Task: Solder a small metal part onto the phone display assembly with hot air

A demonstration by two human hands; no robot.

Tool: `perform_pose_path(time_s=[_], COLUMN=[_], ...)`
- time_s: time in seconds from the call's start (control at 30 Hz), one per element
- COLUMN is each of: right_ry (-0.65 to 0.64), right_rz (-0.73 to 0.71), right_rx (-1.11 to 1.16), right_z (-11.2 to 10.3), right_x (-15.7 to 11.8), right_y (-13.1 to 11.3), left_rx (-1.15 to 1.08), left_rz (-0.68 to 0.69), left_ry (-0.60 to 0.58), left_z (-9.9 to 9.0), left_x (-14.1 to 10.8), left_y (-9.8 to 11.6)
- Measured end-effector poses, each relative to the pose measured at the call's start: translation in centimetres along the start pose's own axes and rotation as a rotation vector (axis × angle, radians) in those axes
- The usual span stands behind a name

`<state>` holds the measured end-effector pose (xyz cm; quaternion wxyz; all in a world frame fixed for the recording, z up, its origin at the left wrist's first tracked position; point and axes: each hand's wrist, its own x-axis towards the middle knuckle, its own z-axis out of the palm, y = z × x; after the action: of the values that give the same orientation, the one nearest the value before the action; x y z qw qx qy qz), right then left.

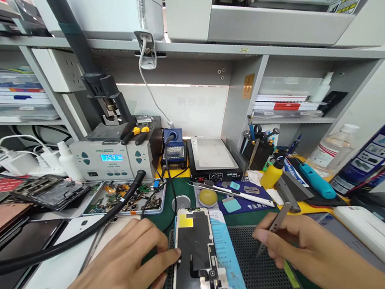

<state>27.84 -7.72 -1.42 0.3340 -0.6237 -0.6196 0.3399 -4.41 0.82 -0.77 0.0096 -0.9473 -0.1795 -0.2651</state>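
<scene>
A phone screen assembly point(195, 246) lies back side up in front of me, with a yellow sticker near its top and metal brackets and flex cable along its right and lower parts. My left hand point(127, 265) steadies it from the left, a fingertip pressed on its edge and the thumb lower down beside it. Between the fingers of my right hand point(287, 236) are grey tweezers point(278, 220), pinched, tips pointing down at the black perforated mat point(254, 265). A blue and white printed sheet point(230, 251) lies partly under the screen assembly.
A hot air station point(111, 156) with a black hose point(109, 214) stands left, beside a tray of small parts point(148, 198). Several phones lie at far left. Behind are a heating plate point(217, 155), a round tin point(208, 197), a white-handled tool point(249, 197) and a yellow bottle point(272, 175).
</scene>
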Motion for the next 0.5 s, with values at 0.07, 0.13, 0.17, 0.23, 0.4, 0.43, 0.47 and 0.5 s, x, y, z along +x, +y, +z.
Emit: perform_pose_path(time_s=[0.07, 0.13, 0.17, 0.23, 0.4, 0.43, 0.47, 0.5], right_ry=[-0.070, -0.080, -0.072, -0.056, 0.009, 0.010, 0.019, 0.033], right_rz=[0.040, 0.056, 0.057, 0.069, 0.132, 0.146, 0.143, 0.135], right_rx=[0.000, -0.013, -0.020, -0.014, 0.130, 0.167, 0.197, 0.221], right_z=[0.1, 0.1, 0.1, -0.2, -1.5, -1.4, -1.0, -0.5], right_x=[0.0, 0.0, 0.0, 0.1, -0.2, -0.3, -0.4, -0.6], right_y=[0.0, 0.0, 0.0, 0.1, -0.4, -0.5, -0.7, -0.9], left_rx=[0.012, 0.032, 0.037, 0.034, 0.039, 0.043, 0.046, 0.051], left_rz=[0.003, 0.004, -0.004, -0.035, -0.087, -0.093, -0.095, -0.096], left_ry=[0.006, -0.004, -0.001, 0.004, 0.021, 0.017, 0.006, -0.005], left_z=[0.1, 0.3, 0.4, 0.5, 1.0, 1.1, 1.2, 1.3], left_x=[0.1, 0.0, -0.1, -0.3, -0.8, -0.9, -1.0, -1.0], left_y=[0.2, 0.4, 0.3, 0.1, -0.8, -1.0, -1.2, -1.4])
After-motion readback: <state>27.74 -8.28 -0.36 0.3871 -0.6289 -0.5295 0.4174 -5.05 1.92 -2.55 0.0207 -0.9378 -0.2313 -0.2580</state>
